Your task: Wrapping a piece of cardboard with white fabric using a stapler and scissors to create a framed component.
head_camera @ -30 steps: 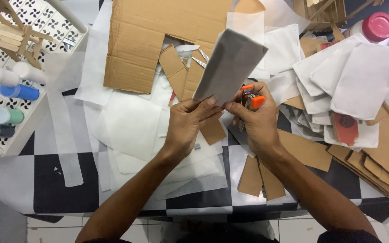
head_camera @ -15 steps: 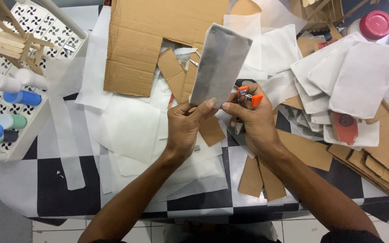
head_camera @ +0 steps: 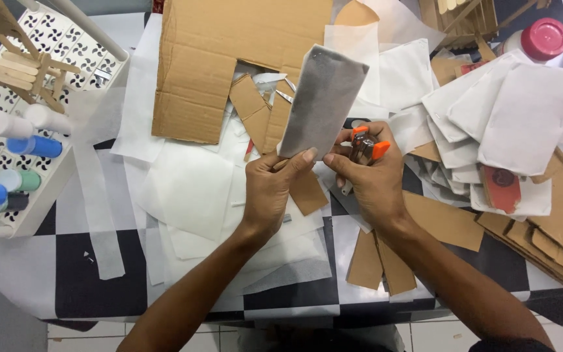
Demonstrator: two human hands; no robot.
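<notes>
Two hands up over counter (head_camera: pixel 27 261) | left hand (head_camera: pixel 270 190) pinches grey panel (head_camera: pixel 322 101) at bottom edge, upright as before, slightly higher | right hand (head_camera: pixel 371 176) grips orange stapler (head_camera: pixel 365 145), unchanged

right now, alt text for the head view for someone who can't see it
Seen from above, the left hand holds up a grey covered panel by its lower edge while the right hand grips an orange-tipped stapler beside it. Below is a checkered table littered with cardboard pieces and white pouches.
</notes>
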